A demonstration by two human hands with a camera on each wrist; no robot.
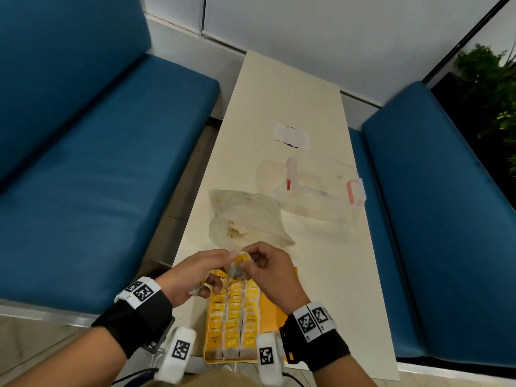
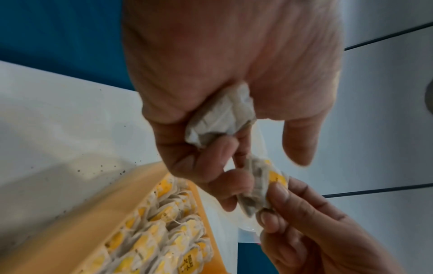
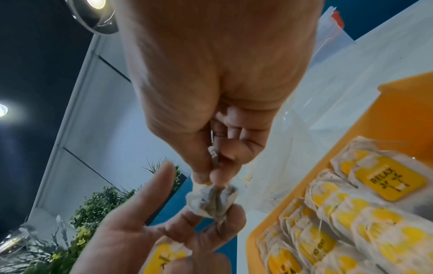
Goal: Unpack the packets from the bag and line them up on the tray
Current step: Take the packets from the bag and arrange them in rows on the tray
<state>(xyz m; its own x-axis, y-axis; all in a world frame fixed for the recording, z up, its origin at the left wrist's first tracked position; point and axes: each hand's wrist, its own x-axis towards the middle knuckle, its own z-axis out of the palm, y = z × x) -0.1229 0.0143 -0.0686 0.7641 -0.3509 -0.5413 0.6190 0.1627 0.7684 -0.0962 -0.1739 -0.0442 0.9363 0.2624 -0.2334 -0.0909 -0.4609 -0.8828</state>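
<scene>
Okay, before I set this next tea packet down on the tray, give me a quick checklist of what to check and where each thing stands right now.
1. Packet held securely: ok, both the left hand and right hand pinch it.
2. Packet flat: not ok, it looks crumpled.
3. Spare packet in left palm secure: ok.
4. Free space on the tray: ok, right part is bare.
5. Rows of packets straight: ok.
6. Packets left in the bag: cannot tell.

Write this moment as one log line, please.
left hand: holds spare packet | right hand: pinches shared packet with left | tray: three rows | bag: open, behind
</scene>
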